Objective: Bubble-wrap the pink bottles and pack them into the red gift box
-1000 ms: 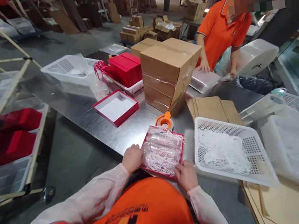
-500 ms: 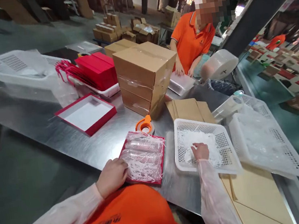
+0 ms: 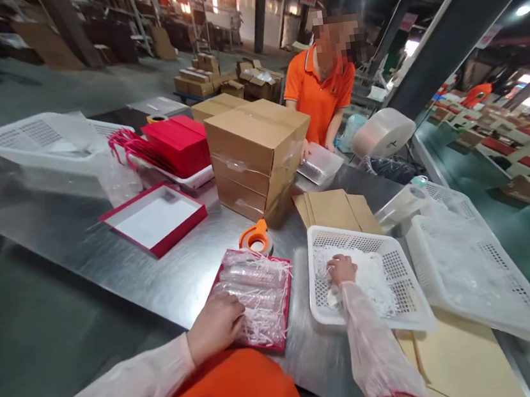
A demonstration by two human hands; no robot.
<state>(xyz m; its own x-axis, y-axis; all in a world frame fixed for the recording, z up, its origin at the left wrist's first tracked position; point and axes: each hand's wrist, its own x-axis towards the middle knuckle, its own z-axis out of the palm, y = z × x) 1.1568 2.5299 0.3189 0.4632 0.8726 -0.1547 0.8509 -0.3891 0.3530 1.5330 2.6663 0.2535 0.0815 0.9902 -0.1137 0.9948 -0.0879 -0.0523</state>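
Note:
My left hand [image 3: 218, 323] lies over the left side of a red gift box base [image 3: 287, 299], its bent fingers a little apart on the filling. Inside the box, bubble-wrapped rolls [image 3: 255, 278] lie side by side among white shredded paper. What the wrap covers cannot be made out. To the right, my right hand [image 3: 342, 269] reaches down into a white perforated basket [image 3: 401, 265] of shredded paper [image 3: 373, 275], fingers apart and touching the shreds. An orange tape dispenser [image 3: 256, 238] sits just behind the red box.
A red lid [image 3: 156, 221] lies left, before red bags [image 3: 176, 145]. Behind stands a taped carton [image 3: 259, 154]; a co-worker [image 3: 320, 95] handles bubble wrap [image 3: 321, 164] beyond it. Flat cardboard [image 3: 338, 209] and another white basket [image 3: 471, 263] are to the right.
My left hand has moved from the box's left edge inward over its filling. My right hand has shifted left and lower into the shreds. The camera view has tilted up slightly.

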